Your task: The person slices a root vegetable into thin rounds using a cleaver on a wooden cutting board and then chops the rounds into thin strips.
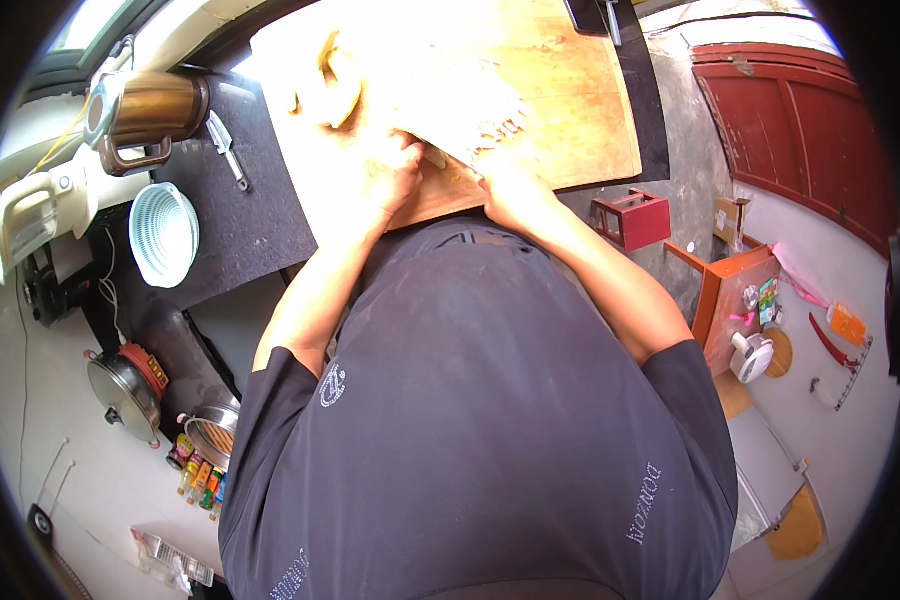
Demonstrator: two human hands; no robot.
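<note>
A large wooden cutting board [570, 135] lies before me, its left and middle washed out by glare. My right hand [506, 187] grips a knife [446, 148] at its near end; the blade slants up and left toward my other hand, its face mostly lost in the brightness. With fingers curled, my left hand [394, 176] holds a pale piece of food [435, 156] beside the blade's edge. Thin cut strips [504, 129] are spread beyond the knife. Farther left on the board rest larger yellowish pieces [341, 82], too overexposed to identify.
Left of the board, a peeler [227, 150], a light blue plastic basket [163, 234] and a brown jug [154, 112] stand on the dark countertop [251, 202]. A phone [587, 15] sits at the far right corner. On the floor to the right is a red stool [634, 219].
</note>
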